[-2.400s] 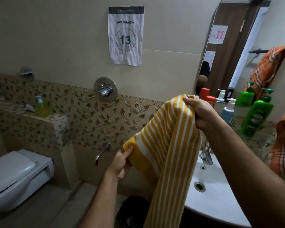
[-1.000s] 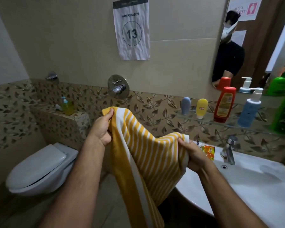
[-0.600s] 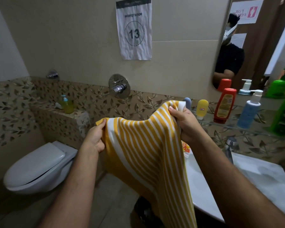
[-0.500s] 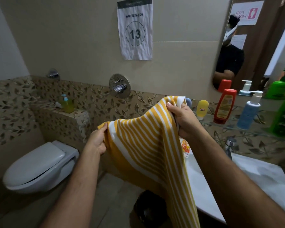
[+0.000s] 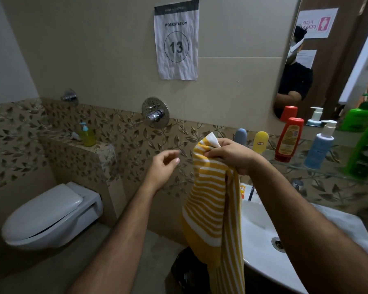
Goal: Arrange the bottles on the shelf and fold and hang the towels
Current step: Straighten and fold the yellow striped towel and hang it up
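The right hand is gripping the striped towel by its bunched top, cloth hanging over the sink edge. At nine o'clock, the left hand is hovering loosely open, holding nothing. At two o'clock, bottles are standing on the glass shelf

Both bare forearms reach forward from the lower edge of the view, the left from the lower middle, the right from the lower right corner. The left hand hangs free at chest height, palm turned inward, fingers loosely curled with thumb and forefinger close together, holding nothing. The right hand sits just beside it and slightly higher, knuckles up, fingers curled tight, pinching the bunched top edge of a yellow-and-white striped cloth towel.
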`<state>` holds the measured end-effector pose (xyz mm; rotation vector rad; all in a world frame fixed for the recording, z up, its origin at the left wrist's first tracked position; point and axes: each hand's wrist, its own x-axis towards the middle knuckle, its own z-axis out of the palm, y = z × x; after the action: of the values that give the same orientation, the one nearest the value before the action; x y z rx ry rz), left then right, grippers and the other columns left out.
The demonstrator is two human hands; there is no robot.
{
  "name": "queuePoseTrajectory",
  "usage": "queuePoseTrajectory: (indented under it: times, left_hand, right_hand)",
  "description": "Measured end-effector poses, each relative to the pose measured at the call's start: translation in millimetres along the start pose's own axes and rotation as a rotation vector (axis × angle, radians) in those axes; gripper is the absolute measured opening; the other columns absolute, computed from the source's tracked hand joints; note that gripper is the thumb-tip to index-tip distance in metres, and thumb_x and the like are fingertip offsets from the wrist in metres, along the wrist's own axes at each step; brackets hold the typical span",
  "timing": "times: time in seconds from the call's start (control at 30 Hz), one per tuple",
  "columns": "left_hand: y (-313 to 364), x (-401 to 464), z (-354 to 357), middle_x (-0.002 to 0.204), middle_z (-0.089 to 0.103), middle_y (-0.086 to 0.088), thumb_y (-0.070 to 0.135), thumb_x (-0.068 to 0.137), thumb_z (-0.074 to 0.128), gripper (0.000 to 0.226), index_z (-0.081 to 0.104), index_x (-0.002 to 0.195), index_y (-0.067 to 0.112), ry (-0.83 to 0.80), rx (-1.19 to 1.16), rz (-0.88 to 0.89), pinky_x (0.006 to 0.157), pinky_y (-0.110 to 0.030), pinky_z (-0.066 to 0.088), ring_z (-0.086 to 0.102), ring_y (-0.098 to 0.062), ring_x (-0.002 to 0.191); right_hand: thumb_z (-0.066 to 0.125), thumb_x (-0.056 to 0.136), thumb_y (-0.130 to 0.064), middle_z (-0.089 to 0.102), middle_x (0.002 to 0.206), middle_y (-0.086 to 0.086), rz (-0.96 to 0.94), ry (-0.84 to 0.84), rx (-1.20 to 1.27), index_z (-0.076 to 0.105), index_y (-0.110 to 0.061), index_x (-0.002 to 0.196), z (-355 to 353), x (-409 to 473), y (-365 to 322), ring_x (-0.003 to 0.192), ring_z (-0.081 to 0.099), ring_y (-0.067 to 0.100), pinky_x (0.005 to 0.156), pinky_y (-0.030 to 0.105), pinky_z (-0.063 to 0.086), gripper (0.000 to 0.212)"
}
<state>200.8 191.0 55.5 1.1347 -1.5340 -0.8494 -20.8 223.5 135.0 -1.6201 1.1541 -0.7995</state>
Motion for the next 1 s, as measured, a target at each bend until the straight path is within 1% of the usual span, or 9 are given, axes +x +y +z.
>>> queuePoseTrajectory:
  times: [0.07,0.13,0.2,0.3,0.43,0.6,0.77,0.87,1.0]
  left_hand:
    - [34,4,6,0.115,0.067,0.001,-0.004,0.093,0.054,0.036,0.064,0.117,0.020,-0.096,-0.160,0.183,0.097,-0.024,0.050,0.063,-0.004,0.107]
    - [60,8,8,0.119,0.068,0.002,-0.003,0.089,0.050,0.040,0.065,0.117,0.021,-0.228,-0.253,0.235,0.093,-0.019,0.049,0.062,-0.006,0.114]
    - [74,11,9,0.122,0.069,0.000,0.004,0.084,0.046,0.042,0.067,0.117,0.019,-0.349,-0.251,0.210,0.093,-0.022,0.049,0.060,-0.009,0.120]
    - [77,16,11,0.120,0.071,-0.001,0.014,0.083,0.045,0.040,0.069,0.115,0.023,-0.510,-0.134,0.139,0.105,-0.035,0.042,0.060,-0.014,0.120]
    - [66,17,14,0.113,0.071,-0.009,0.028,0.083,0.056,0.029,0.073,0.104,0.016,-0.565,-0.119,0.064,0.104,-0.042,0.045,0.062,-0.024,0.112]
    - [62,15,6,0.078,0.066,0.012,0.041,0.082,0.068,0.017,0.070,0.079,0.024,-0.670,-0.073,0.063,0.078,-0.021,0.047,0.060,-0.003,0.080]
    - [49,17,-7,0.072,0.062,0.011,0.066,0.054,0.082,0.050,0.061,0.071,0.023,-0.711,-0.022,0.011,0.066,-0.018,0.049,0.059,-0.005,0.072]
    - [33,19,-20,0.086,0.070,0.003,0.060,0.049,0.089,0.066,0.066,0.091,0.015,-0.691,-0.096,-0.094,0.072,-0.027,0.057,0.068,-0.015,0.082]
    - [9,13,-23,0.108,0.073,-0.011,0.036,0.054,0.094,0.076,0.065,0.117,0.007,-0.594,-0.490,-0.208,0.079,-0.034,0.059,0.070,-0.023,0.099]
  right_hand:
    - [0.063,0.093,-0.013,0.069,0.093,0.008,0.021,-0.071,-0.093,0.064,-0.013,0.099,1,-1,-1,0.087,0.068,0.020,0.084,0.035,0.057,0.006]
    - [0.062,0.093,-0.010,0.071,0.095,0.007,0.028,-0.160,-0.113,0.064,-0.013,0.100,2,-3,-3,0.087,0.070,0.019,0.080,0.031,0.058,0.008]
    - [0.060,0.094,-0.009,0.071,0.098,0.007,0.021,-0.229,-0.142,0.065,-0.012,0.104,2,-6,-4,0.090,0.071,0.019,0.079,0.029,0.058,0.012]
    - [0.061,0.093,-0.011,0.070,0.106,0.010,0.003,-0.256,-0.200,0.064,-0.016,0.107,0,-10,-6,0.098,0.070,0.025,0.089,0.037,0.057,0.015]
    - [0.061,0.093,-0.011,0.072,0.102,0.003,-0.016,-0.267,-0.185,0.065,-0.021,0.105,-5,-15,-7,0.095,0.070,0.020,0.084,0.029,0.057,0.016]
    - [0.060,0.093,-0.010,0.072,0.102,0.006,-0.001,-0.310,-0.214,0.065,-0.018,0.107,-9,-18,-8,0.096,0.070,0.023,0.086,0.032,0.058,0.016]
    - [0.059,0.093,-0.006,0.072,0.102,0.012,-0.044,-0.317,-0.229,0.066,-0.010,0.111,-14,-23,-9,0.092,0.070,0.026,0.083,0.035,0.059,0.019]
    - [0.055,0.094,-0.002,0.072,0.098,0.011,-0.095,-0.300,-0.190,0.067,-0.010,0.105,-22,-28,-10,0.089,0.070,0.024,0.081,0.034,0.059,0.018]
    - [0.053,0.091,0.005,0.072,0.088,0.006,-0.155,-0.222,-0.075,0.068,-0.010,0.095,-32,-31,-9,0.079,0.071,0.017,0.072,0.027,0.059,0.021]
